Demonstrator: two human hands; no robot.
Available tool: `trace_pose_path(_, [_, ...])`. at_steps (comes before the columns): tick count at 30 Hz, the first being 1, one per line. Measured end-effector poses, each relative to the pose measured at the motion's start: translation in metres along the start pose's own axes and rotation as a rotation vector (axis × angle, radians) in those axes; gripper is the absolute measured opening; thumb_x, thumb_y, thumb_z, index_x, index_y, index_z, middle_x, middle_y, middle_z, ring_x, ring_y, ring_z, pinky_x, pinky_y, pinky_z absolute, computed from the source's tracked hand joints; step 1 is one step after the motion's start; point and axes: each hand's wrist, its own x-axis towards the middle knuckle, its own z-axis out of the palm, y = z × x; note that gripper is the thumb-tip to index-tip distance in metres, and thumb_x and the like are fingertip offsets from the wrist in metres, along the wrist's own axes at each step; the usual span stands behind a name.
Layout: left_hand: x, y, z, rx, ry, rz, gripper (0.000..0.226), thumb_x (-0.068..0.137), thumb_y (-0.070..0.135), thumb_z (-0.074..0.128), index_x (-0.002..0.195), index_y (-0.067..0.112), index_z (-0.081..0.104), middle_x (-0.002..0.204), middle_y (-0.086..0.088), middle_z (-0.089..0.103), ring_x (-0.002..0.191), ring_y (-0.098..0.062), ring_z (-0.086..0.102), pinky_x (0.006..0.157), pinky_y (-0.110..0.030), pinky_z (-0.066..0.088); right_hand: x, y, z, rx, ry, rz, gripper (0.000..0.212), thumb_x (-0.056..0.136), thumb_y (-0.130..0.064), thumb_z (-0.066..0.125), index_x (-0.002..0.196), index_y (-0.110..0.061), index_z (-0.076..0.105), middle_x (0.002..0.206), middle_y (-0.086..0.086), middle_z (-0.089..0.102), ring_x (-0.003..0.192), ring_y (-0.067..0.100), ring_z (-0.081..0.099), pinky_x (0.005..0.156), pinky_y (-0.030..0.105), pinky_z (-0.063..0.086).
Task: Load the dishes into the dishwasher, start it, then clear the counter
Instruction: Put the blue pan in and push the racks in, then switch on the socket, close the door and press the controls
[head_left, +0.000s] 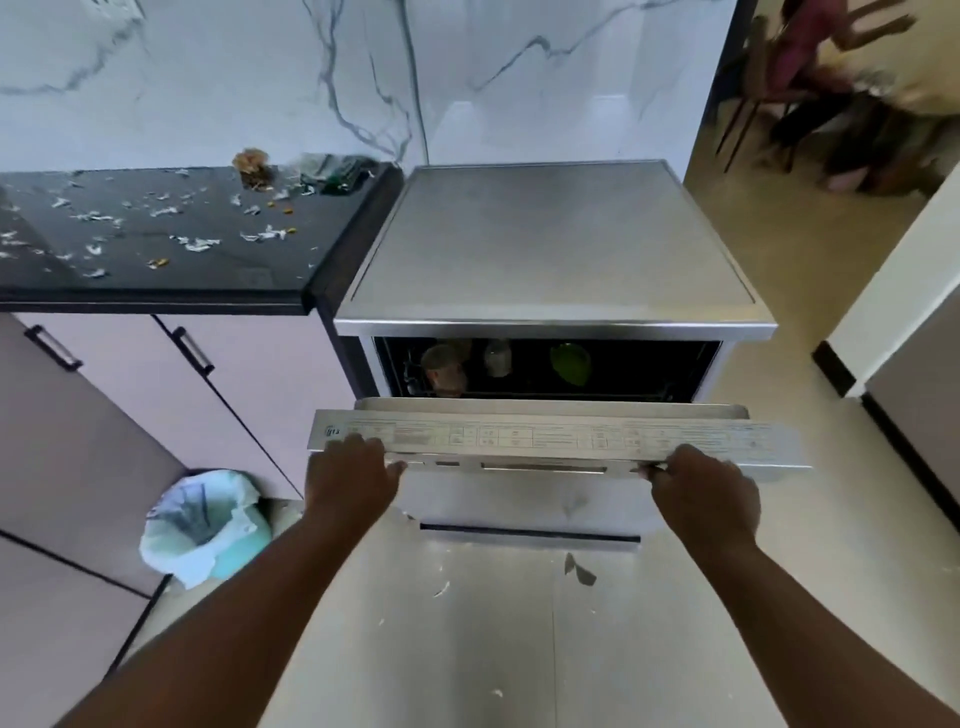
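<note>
A silver dishwasher (556, 244) stands to the right of the black counter (156, 244). Its door (545, 439) is tilted partly open, the control strip facing up. My left hand (348, 478) grips the door's top edge near its left end. My right hand (701, 488) grips the same edge near its right end. Through the gap I see dishes in the upper rack: a glass bowl (441, 364), a clear glass (497, 356) and a green item (570, 361). The lower rack is hidden.
Paper scraps and food crumbs (197, 241) litter the counter, with a crumpled wrapper (332, 171) at its back right. A lined bin (208, 525) stands on the floor at the left. Scraps (579, 569) lie on the floor. People sit at the far right (852, 78).
</note>
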Motion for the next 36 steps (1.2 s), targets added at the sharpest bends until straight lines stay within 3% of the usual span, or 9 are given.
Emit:
trace_pose_path(3, [0.052, -0.008, -0.011, 0.087, 0.127, 0.147, 0.060, 0.075, 0.053, 0.072, 0.113, 0.008, 0.060, 0.105, -0.011, 0.063, 0.094, -0.029, 0.061, 0.076, -0.038, 0.049, 0.030, -0.004, -0.003, -0.178, 0.160, -0.217, 0.024, 0.066, -0.020, 0.078, 0.073, -0.004, 0.063, 0.070, 0.017, 0.058, 0.064, 0.036, 0.057, 0.058, 0.039, 0.044])
trace_pose_path(6, [0.104, -0.011, -0.017, 0.101, 0.224, 0.317, 0.089, 0.057, 0.049, 0.085, 0.126, 0.005, 0.051, 0.129, -0.018, 0.052, 0.122, -0.038, 0.048, 0.093, -0.049, 0.042, 0.073, -0.013, 0.004, -0.187, 0.199, -0.378, 0.060, 0.060, -0.026, 0.084, 0.110, -0.002, 0.060, 0.107, 0.024, 0.057, 0.096, 0.043, 0.057, 0.076, 0.048, 0.046])
trace_pose_path(10, [0.171, -0.010, -0.014, 0.192, -0.017, 0.390, 0.110, 0.079, 0.070, 0.055, 0.154, 0.018, -0.006, 0.162, -0.007, -0.009, 0.148, -0.029, -0.012, 0.118, -0.047, -0.004, 0.133, -0.049, 0.009, -0.163, 0.082, -0.651, 0.091, 0.069, -0.040, 0.081, 0.142, -0.004, 0.041, 0.147, 0.025, 0.038, 0.136, 0.045, 0.034, 0.107, 0.051, 0.033])
trace_pose_path(13, [0.208, -0.014, -0.014, 0.125, -0.148, 0.446, 0.111, 0.077, 0.077, 0.049, 0.153, 0.023, -0.012, 0.161, -0.001, -0.014, 0.148, -0.024, -0.016, 0.118, -0.044, -0.008, 0.166, -0.092, 0.010, -0.163, -0.175, -0.674, 0.089, 0.080, -0.043, 0.073, 0.150, -0.010, 0.028, 0.156, 0.016, 0.024, 0.145, 0.036, 0.020, 0.116, 0.043, 0.019])
trace_pose_path(18, [0.237, -0.026, -0.001, -0.023, -0.149, 0.595, 0.109, 0.072, 0.083, 0.034, 0.154, 0.023, -0.004, 0.162, -0.002, -0.004, 0.149, -0.025, -0.003, 0.119, -0.039, 0.000, 0.175, -0.102, 0.029, -0.030, -0.067, -0.680, 0.075, 0.070, -0.037, 0.073, 0.136, -0.009, 0.053, 0.138, 0.017, 0.053, 0.124, 0.039, 0.053, 0.102, 0.047, 0.041])
trace_pose_path(21, [0.238, -0.030, 0.004, -0.044, -0.113, 0.638, 0.102, 0.073, 0.080, 0.020, 0.155, 0.022, 0.004, 0.161, -0.003, 0.003, 0.149, -0.029, 0.003, 0.119, -0.038, 0.002, 0.173, -0.104, 0.033, -0.048, -0.051, -0.670, 0.065, 0.078, -0.044, 0.053, 0.134, -0.010, 0.055, 0.136, 0.015, 0.055, 0.124, 0.035, 0.053, 0.102, 0.045, 0.042])
trace_pose_path(27, [0.243, -0.031, 0.003, -0.083, -0.163, 0.669, 0.098, 0.077, 0.079, 0.022, 0.154, 0.024, -0.005, 0.161, -0.001, -0.006, 0.148, -0.028, -0.007, 0.119, -0.040, -0.001, 0.174, -0.107, 0.026, -0.029, -0.074, -0.601, 0.068, 0.076, -0.057, 0.054, 0.129, -0.014, 0.060, 0.136, 0.009, 0.056, 0.124, 0.030, 0.054, 0.101, 0.042, 0.043])
trace_pose_path(33, [0.255, -0.032, -0.008, -0.241, -0.330, 0.642, 0.102, 0.072, 0.089, 0.002, 0.153, 0.029, -0.010, 0.158, 0.007, -0.018, 0.145, -0.016, -0.020, 0.118, -0.035, -0.008, 0.180, -0.162, 0.014, -0.126, -0.002, -0.373, 0.059, 0.077, -0.073, 0.044, 0.087, -0.018, 0.063, 0.081, 0.004, 0.058, 0.073, 0.031, 0.058, 0.066, 0.035, 0.042])
trace_pose_path(36, [0.273, -0.022, -0.006, -0.322, -0.368, 0.480, 0.102, 0.069, 0.084, -0.005, 0.153, 0.027, -0.007, 0.160, 0.004, -0.016, 0.146, -0.015, -0.019, 0.117, -0.035, -0.011, 0.193, -0.191, 0.026, -0.118, -0.091, -0.325, 0.062, 0.080, -0.071, 0.039, 0.095, -0.016, 0.064, 0.091, 0.011, 0.062, 0.085, 0.035, 0.062, 0.073, 0.040, 0.047])
